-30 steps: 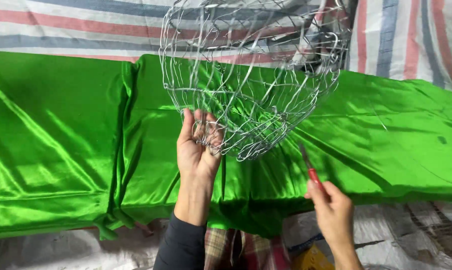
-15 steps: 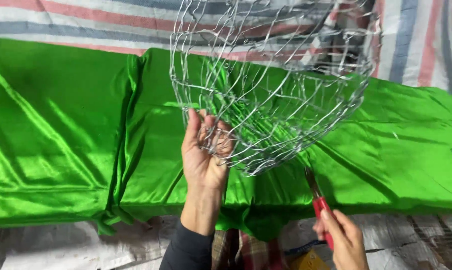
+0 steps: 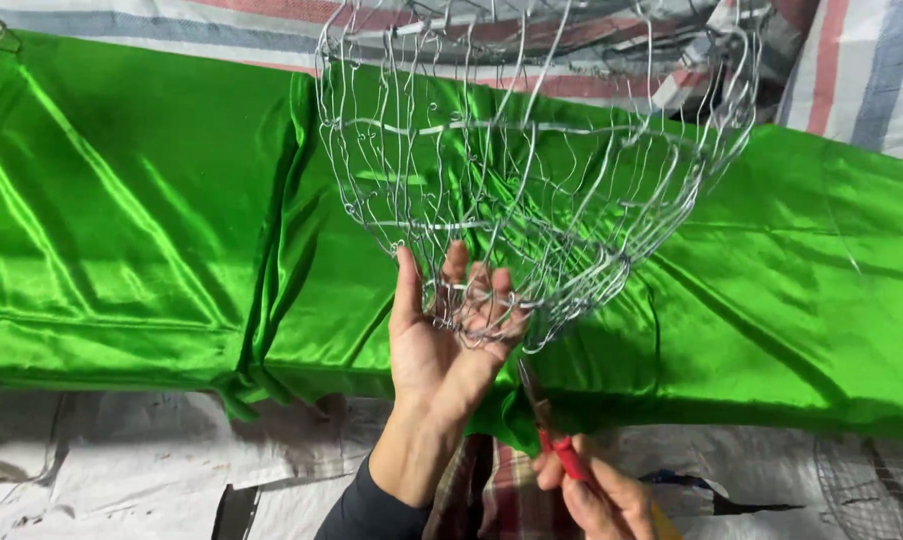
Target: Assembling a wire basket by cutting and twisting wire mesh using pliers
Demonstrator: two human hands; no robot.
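A rounded frame of bent silver wire [image 3: 531, 170] hangs in the air over shiny green satin cloth [image 3: 121, 230]. My left hand [image 3: 441, 330] grips its narrow lower end, fingers spread among the wires, palm facing me. My right hand [image 3: 596, 495] is low at the bottom edge, shut on red-handled pliers [image 3: 549, 425] whose dark tip points up toward the frame's lower end, just below it. The top of the frame is cut off by the picture's edge.
The green cloth lies in two overlapping pieces with a fold [image 3: 271, 230] between them. Striped tarpaulin [image 3: 851, 70] shows behind, whitish woven sheeting [image 3: 111, 470] in front. A round wire mesh piece [image 3: 871, 490] lies at the lower right. Plaid fabric [image 3: 491, 490] sits under my arms.
The wire frame has come closer and lower in view, with my left hand shifting up on it. My right hand dropped down and left, bringing the pliers under the frame's lower end.
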